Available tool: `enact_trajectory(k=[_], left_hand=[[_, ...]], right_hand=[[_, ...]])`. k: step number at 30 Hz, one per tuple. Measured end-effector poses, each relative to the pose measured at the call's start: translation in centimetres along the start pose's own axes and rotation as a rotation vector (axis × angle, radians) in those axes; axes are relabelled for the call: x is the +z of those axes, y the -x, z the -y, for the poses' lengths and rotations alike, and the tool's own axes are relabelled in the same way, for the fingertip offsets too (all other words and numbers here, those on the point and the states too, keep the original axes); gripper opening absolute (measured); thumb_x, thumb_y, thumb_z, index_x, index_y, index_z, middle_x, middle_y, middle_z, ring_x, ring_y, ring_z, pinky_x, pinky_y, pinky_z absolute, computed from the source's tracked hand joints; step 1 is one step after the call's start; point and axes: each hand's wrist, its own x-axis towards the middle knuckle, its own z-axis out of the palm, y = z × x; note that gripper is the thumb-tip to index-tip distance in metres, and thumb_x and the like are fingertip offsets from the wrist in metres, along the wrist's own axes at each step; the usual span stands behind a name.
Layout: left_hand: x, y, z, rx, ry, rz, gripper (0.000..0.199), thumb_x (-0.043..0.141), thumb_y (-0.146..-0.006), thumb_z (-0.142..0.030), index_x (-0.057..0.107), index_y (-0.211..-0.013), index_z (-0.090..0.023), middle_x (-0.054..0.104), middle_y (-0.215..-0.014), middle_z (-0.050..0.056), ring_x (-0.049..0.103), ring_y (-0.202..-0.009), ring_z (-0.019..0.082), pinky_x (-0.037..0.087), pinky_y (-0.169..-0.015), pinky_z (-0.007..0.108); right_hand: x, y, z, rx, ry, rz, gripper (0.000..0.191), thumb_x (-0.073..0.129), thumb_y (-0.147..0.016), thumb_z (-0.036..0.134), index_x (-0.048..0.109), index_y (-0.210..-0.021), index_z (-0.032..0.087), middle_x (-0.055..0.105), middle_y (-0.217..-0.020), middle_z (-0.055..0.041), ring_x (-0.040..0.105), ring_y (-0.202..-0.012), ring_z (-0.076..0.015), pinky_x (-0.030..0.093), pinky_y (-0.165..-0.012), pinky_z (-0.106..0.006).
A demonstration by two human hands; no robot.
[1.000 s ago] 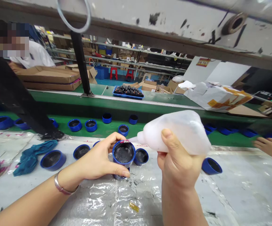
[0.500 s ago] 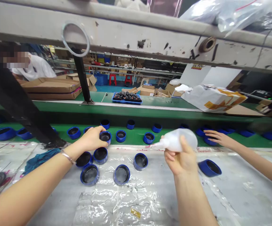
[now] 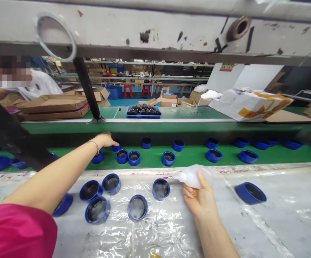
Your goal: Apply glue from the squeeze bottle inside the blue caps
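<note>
I've got a translucent squeeze bottle (image 3: 191, 176) pinched between the thumb and fingers of the right hand (image 3: 198, 200). It's held low over the plastic-covered tabletop (image 3: 279, 229), with its nozzle pointing left, just beside a blue cup (image 3: 161, 189). The left hand (image 3: 104, 139) is open, fingers stretched out, right by another blue cup (image 3: 115, 146) on the green conveyor belt (image 3: 193, 157) beyond the tabletop. More blue cups sit on both surfaces. A pink sleeve (image 3: 15, 229) covers my left upper arm.
</note>
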Motion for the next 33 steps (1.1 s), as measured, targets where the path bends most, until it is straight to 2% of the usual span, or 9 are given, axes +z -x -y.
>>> enact_trajectory(k=[5,9,14,17,19,22,25,29,33], left_hand=[[0.5,-1.1,-1.1,-0.108,0.067,0.05,0.034,0.068,-0.099,-0.035,0.066,-0.128,-0.018,0.067,-0.131,0.01,0.069,-0.112,0.028,0.061,-0.093,0.046],[-0.6,1.0,-1.2,-0.089,0.263,-0.019,0.034,0.067,-0.1,-0.035,0.064,-0.129,-0.018,0.067,-0.131,0.011,0.069,-0.111,0.027,0.061,-0.092,0.046],[-1.0,8.3,-0.6,0.139,0.587,-0.028,0.042,0.065,-0.092,-0.027,0.056,-0.131,-0.017,0.069,-0.122,0.01,0.072,-0.097,0.022,0.062,-0.077,0.035],[0.6,14.0,-0.7,0.299,0.673,0.031,0.045,0.073,-0.071,-0.029,0.062,-0.114,-0.021,0.072,-0.114,0.004,0.07,-0.094,0.022,0.058,-0.079,0.033],[2.2,17.2,-1.1,0.386,0.69,0.115,0.045,0.078,-0.061,-0.03,0.068,-0.104,-0.022,0.074,-0.097,0.001,0.068,-0.089,0.023,0.055,-0.08,0.034],[4.2,20.0,-2.1,0.443,0.721,0.218,0.032,0.078,-0.061,-0.032,0.071,-0.09,-0.021,0.073,-0.082,0.0,0.065,-0.08,0.023,0.052,-0.077,0.035],[5.1,20.6,-2.4,0.455,0.794,0.256,0.036,0.078,-0.066,-0.039,0.069,-0.095,-0.02,0.071,-0.081,0.001,0.064,-0.076,0.022,0.051,-0.073,0.034],[5.1,20.4,-1.5,0.48,0.912,0.256,0.045,0.078,-0.069,-0.048,0.066,-0.102,-0.019,0.071,-0.085,0.002,0.064,-0.078,0.021,0.052,-0.072,0.033],[4.9,20.1,-0.4,0.534,0.943,0.234,0.052,0.089,-0.06,-0.047,0.068,-0.1,-0.019,0.069,-0.088,0.001,0.062,-0.083,0.022,0.051,-0.08,0.033]], right_hand=[[0.2,0.3,0.3,0.042,-0.045,-0.084,0.052,0.092,-0.054,0.035,0.057,-0.088,0.017,0.068,-0.063,0.0014,0.042,-0.033,-0.0053,0.029,-0.026,-0.015],[0.3,0.4,0.5,0.055,-0.057,-0.104,0.044,0.086,-0.062,0.035,0.056,-0.089,0.018,0.067,-0.063,0.0022,0.04,-0.033,-0.0052,0.027,-0.027,-0.015],[0.4,0.4,0.5,0.062,-0.033,-0.11,0.047,0.088,-0.059,0.035,0.055,-0.088,0.019,0.063,-0.06,0.0046,0.039,-0.032,-0.0051,0.026,-0.026,-0.015],[0.6,0.9,0.6,0.051,0.005,-0.086,0.049,0.091,-0.057,0.037,0.056,-0.086,0.018,0.064,-0.06,0.0034,0.04,-0.032,-0.0049,0.026,-0.027,-0.015],[1.0,1.4,0.8,0.029,0.036,-0.055,0.052,0.092,-0.054,0.04,0.057,-0.085,0.018,0.066,-0.062,0.0021,0.04,-0.033,-0.0047,0.027,-0.027,-0.015],[1.9,2.6,1.3,-0.025,0.083,0.013,0.059,0.093,-0.05,0.047,0.06,-0.087,0.016,0.07,-0.067,-0.001,0.041,-0.034,-0.0051,0.028,-0.028,-0.016],[3.5,3.9,2.1,-0.072,0.133,0.085,0.066,0.091,-0.052,0.056,0.064,-0.096,0.015,0.073,-0.075,-0.0056,0.046,-0.036,-0.008,0.032,-0.03,-0.02],[6.6,5.5,3.2,-0.169,0.184,0.14,0.063,0.092,-0.054,0.053,0.067,-0.099,0.017,0.071,-0.074,-0.0044,0.057,-0.045,-0.0136,0.038,-0.031,-0.021],[9.4,6.6,3.5,-0.302,0.211,0.21,0.056,0.095,-0.054,0.046,0.07,-0.093,0.015,0.069,-0.073,-0.0034,0.06,-0.049,-0.0137,0.039,-0.031,-0.02]])
